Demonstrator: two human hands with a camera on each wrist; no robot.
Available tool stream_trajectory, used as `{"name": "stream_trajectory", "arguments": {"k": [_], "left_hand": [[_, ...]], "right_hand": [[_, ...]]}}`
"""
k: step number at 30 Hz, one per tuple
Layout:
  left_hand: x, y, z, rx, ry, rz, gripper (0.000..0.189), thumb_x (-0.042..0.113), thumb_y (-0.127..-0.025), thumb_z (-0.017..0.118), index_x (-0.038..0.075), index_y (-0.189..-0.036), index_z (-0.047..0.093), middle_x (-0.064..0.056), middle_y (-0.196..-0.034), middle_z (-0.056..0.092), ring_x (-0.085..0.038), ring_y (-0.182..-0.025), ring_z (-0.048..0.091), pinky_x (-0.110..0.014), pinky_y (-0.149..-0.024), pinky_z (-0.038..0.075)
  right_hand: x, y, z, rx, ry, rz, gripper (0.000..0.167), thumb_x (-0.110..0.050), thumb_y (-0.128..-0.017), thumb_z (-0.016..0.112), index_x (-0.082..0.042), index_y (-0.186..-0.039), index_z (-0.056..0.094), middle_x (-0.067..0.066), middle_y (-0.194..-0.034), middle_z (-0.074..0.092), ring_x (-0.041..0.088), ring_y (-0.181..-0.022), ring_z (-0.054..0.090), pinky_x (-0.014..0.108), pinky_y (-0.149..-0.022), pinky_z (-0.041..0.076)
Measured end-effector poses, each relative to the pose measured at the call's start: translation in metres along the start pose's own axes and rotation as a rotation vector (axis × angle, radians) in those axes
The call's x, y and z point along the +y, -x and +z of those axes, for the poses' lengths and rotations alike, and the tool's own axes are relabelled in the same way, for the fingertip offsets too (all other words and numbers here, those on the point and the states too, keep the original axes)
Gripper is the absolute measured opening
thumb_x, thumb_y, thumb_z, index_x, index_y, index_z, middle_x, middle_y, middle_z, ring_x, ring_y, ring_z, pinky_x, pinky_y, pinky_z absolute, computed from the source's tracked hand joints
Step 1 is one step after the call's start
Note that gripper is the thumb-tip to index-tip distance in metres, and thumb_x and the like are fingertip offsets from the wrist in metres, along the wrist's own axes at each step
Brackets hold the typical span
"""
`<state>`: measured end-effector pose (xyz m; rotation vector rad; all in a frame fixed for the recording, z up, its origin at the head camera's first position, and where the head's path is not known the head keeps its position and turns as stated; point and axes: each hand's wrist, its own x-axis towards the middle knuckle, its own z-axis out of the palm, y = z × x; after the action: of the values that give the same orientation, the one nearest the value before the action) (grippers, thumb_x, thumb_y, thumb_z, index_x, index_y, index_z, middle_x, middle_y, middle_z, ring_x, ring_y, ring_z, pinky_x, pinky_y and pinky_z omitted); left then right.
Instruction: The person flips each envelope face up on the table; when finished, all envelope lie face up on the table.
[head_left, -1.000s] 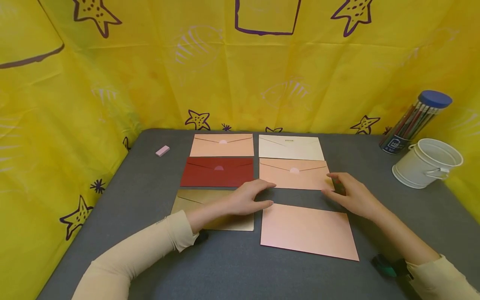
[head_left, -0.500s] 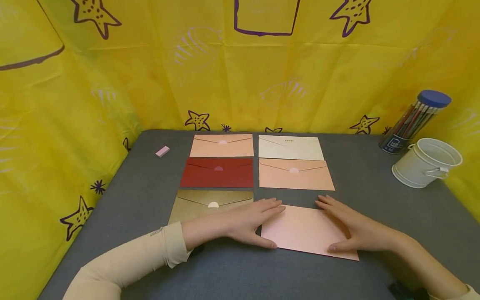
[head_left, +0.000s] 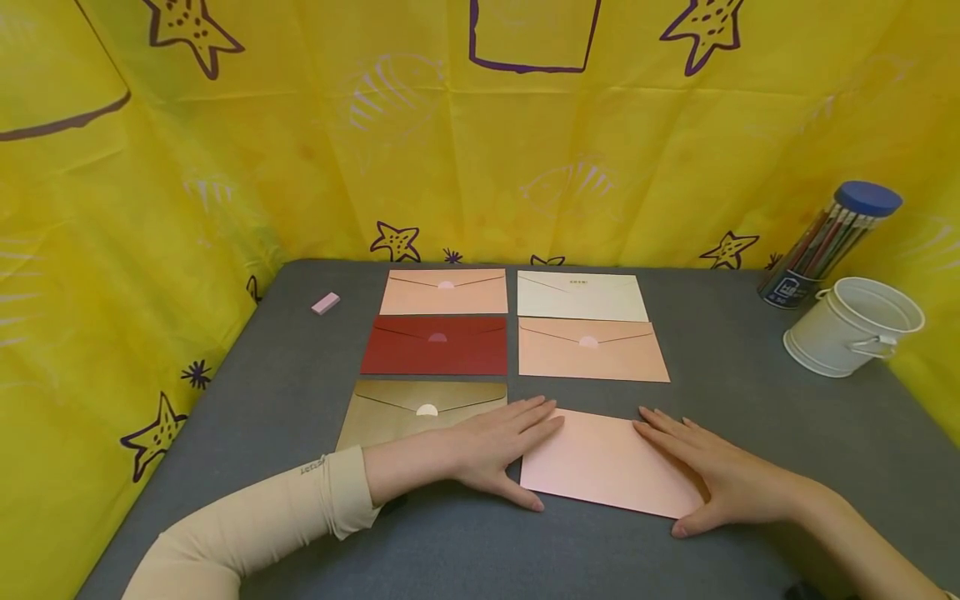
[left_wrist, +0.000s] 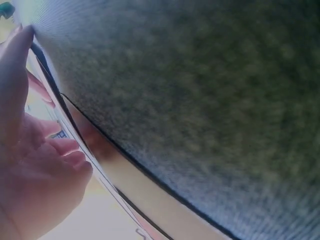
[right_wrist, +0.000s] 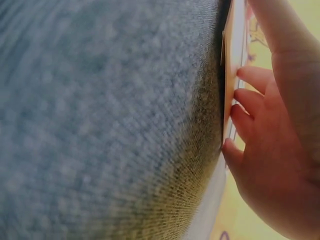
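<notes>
A plain pale pink envelope (head_left: 600,462) lies slightly askew at the front right of the laid-out envelopes. At its left end, my left hand (head_left: 495,446) has its fingers extended over the upper corner, with the thumb spread toward the front. My right hand (head_left: 723,475) lies along the right end, fingers stretched over the edge and thumb at the near corner. The left forearm and hand cover part of a gold envelope (head_left: 390,408). In the left wrist view, the left hand (left_wrist: 40,165) is beside thin envelope edges; the right wrist view has the right hand's fingertips (right_wrist: 240,95) against an edge.
Behind lie a red envelope (head_left: 435,358), two peach envelopes, left (head_left: 412,300) and right (head_left: 555,362), and a cream envelope (head_left: 577,302). A pink eraser (head_left: 326,303) is at the left. A pencil tub (head_left: 828,242) and white bucket (head_left: 847,333) stand right.
Both hands came down from the right peach envelope and gold envelope area to the pale pink envelope's two ends. Lately the right hand slid slightly outward and nearer; the envelope looks almost unmoved.
</notes>
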<state>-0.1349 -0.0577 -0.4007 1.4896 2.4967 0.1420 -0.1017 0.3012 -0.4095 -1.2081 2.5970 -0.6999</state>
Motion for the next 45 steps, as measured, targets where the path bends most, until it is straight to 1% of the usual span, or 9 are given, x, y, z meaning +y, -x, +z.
{"name": "stream_trajectory", "arguments": {"k": [6,16,23,30,32,34,38,42,45], "left_hand": [[0.0,0.0,0.0,-0.017,-0.015,-0.021,0.099,0.073,-0.087,0.048,0.01,-0.157,0.015,-0.011,-0.162,0.012,-0.023,-0.149,0.009,-0.033,-0.117,0.013],[0.0,-0.001,-0.002,-0.027,-0.009,-0.035,0.094,0.073,-0.087,0.048,0.013,-0.155,0.025,-0.009,-0.161,0.016,-0.022,-0.148,0.011,-0.033,-0.116,0.02],[0.0,0.001,-0.006,-0.008,0.032,0.002,0.082,0.067,-0.09,0.051,0.015,-0.152,0.036,-0.009,-0.158,0.026,-0.019,-0.146,0.02,-0.032,-0.114,0.026],[-0.002,0.001,-0.013,0.021,0.064,0.064,0.067,0.06,-0.094,0.051,0.017,-0.145,0.048,-0.002,-0.152,0.04,-0.012,-0.142,0.031,-0.029,-0.11,0.032],[-0.003,0.001,-0.016,0.038,0.09,0.083,0.063,0.057,-0.095,0.051,0.017,-0.143,0.051,-0.001,-0.15,0.044,-0.01,-0.14,0.034,-0.027,-0.11,0.032],[-0.005,0.001,-0.018,0.064,0.122,0.101,0.058,0.053,-0.096,0.053,0.017,-0.141,0.054,0.0,-0.146,0.048,-0.009,-0.137,0.038,-0.027,-0.109,0.033],[-0.007,-0.001,-0.021,0.157,0.181,0.173,0.045,0.042,-0.098,0.056,0.014,-0.132,0.062,-0.001,-0.136,0.058,-0.008,-0.128,0.05,-0.023,-0.104,0.038],[-0.01,-0.003,-0.022,0.245,0.228,0.246,0.034,0.032,-0.099,0.057,0.011,-0.124,0.065,0.0,-0.125,0.064,-0.005,-0.117,0.057,-0.017,-0.098,0.041],[-0.012,-0.003,-0.024,0.282,0.262,0.256,0.031,0.03,-0.1,0.057,0.011,-0.122,0.066,0.002,-0.121,0.066,-0.002,-0.111,0.058,-0.014,-0.095,0.041]], "right_hand": [[0.0,-0.001,-0.001,-0.017,-0.043,0.054,0.102,-0.053,-0.075,0.078,-0.017,-0.155,0.027,0.012,-0.159,0.024,-0.002,-0.144,0.005,0.007,-0.107,-0.003],[0.0,0.0,-0.001,-0.007,-0.02,0.037,0.098,-0.052,-0.078,0.077,-0.015,-0.155,0.029,0.01,-0.158,0.027,-0.001,-0.144,0.009,0.007,-0.108,0.0],[-0.003,0.001,-0.006,0.0,0.007,0.028,0.093,-0.05,-0.08,0.076,-0.016,-0.154,0.031,0.009,-0.157,0.029,0.002,-0.145,0.014,0.007,-0.108,0.003],[-0.006,0.001,-0.014,-0.028,-0.069,0.068,0.084,-0.041,-0.084,0.074,-0.02,-0.154,0.033,0.005,-0.157,0.032,0.007,-0.144,0.021,0.005,-0.106,0.006],[-0.006,0.0,-0.017,-0.037,-0.072,0.087,0.081,-0.04,-0.085,0.073,-0.023,-0.153,0.034,0.002,-0.156,0.034,0.01,-0.143,0.027,0.01,-0.108,0.014],[-0.006,0.0,-0.019,-0.048,-0.068,0.099,0.078,-0.038,-0.086,0.072,-0.024,-0.152,0.035,-0.001,-0.155,0.036,0.014,-0.141,0.032,0.021,-0.109,0.026],[-0.004,-0.002,-0.024,-0.04,-0.054,0.074,0.071,-0.032,-0.086,0.071,-0.024,-0.15,0.04,-0.002,-0.151,0.042,0.017,-0.134,0.043,0.035,-0.098,0.044],[-0.001,-0.003,-0.029,-0.005,-0.073,0.029,0.065,-0.026,-0.086,0.072,-0.023,-0.146,0.048,-0.003,-0.145,0.049,0.012,-0.127,0.051,0.028,-0.094,0.045],[0.0,-0.004,-0.034,0.022,-0.079,-0.009,0.06,-0.02,-0.086,0.072,-0.021,-0.142,0.053,-0.003,-0.14,0.055,0.009,-0.121,0.055,0.023,-0.092,0.046]]}}
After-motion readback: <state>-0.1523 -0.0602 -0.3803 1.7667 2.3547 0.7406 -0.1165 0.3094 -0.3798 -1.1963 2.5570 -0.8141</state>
